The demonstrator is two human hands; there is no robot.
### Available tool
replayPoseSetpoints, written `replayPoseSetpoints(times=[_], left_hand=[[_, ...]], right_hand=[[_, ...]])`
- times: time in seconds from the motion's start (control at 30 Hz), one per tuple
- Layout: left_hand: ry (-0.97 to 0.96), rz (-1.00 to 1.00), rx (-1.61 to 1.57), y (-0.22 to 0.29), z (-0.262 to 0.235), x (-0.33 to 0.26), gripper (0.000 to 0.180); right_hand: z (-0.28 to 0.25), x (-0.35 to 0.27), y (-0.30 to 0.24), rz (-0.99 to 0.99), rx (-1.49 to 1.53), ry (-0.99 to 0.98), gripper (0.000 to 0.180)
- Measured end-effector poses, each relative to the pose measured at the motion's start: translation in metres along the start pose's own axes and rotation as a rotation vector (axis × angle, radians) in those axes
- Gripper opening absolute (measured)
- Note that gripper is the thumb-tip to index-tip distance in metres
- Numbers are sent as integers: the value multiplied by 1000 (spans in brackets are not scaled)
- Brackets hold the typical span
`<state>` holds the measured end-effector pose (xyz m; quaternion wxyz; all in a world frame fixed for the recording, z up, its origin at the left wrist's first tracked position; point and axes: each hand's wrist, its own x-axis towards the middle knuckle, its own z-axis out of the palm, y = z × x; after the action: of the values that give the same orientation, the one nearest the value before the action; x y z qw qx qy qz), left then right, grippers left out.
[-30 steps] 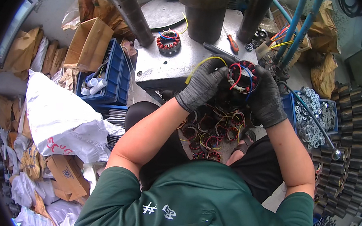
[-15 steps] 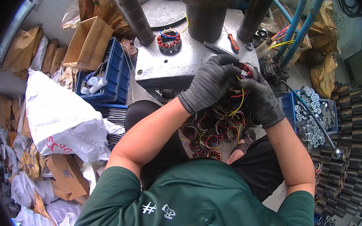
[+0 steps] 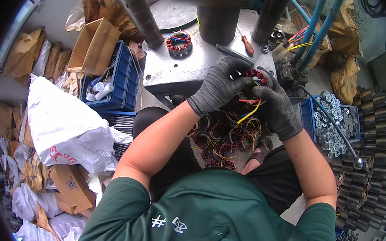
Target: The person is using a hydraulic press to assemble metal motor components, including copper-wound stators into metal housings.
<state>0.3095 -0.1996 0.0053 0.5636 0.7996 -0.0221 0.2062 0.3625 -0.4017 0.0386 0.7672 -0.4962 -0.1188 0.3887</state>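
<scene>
In both dark-gloved hands is a motor stator [image 3: 257, 75], a ring with red windings, held over the front right edge of a metal press table [image 3: 179, 75]. My right hand [image 3: 280, 105] grips its right side, with the thumb near the wires. My left hand [image 3: 222, 84] is closed at its left side, thumb toward the ring's opening; gloves hide part of this grip. Yellow, red and blue lead wires [image 3: 249, 115] hang below the ring. Another stator [image 3: 178, 46] with coloured leads rests on the table at left. Below my hands, several stators [image 3: 220, 146] lie between my legs.
An orange-handled screwdriver [image 3: 247, 46], a dark rod [image 3: 234, 54] and small bearings [image 3: 265, 48] lie on the table. Press columns [image 3: 136, 10] and a thick cylinder [image 3: 219, 21] rise behind. Blue crates [image 3: 126, 88] flank me; the right one holds metal wheels [image 3: 334, 122].
The leads now hang together toward the lower left, with their ends showing. My left hand has shifted slightly left, its thumb more extended. The cylinder's upper part has become blurred.
</scene>
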Motion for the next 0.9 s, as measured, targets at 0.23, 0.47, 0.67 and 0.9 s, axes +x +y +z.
replayPoseSetpoints(times=[0.23,0.47,0.67,0.9], left_hand=[[58,181,238,1,7,1,40],[-8,56,248,2,4,4,36],[38,-14,371,-1,10,2,38],[-14,-82,-40,9,5,-3,50]], right_hand=[[-6,3,12,-90,-216,-5,62],[-12,2,18,-37,-259,-21,93],[3,-3,11,-80,-574,-22,97],[4,-2,-10,154,116,-59,67]])
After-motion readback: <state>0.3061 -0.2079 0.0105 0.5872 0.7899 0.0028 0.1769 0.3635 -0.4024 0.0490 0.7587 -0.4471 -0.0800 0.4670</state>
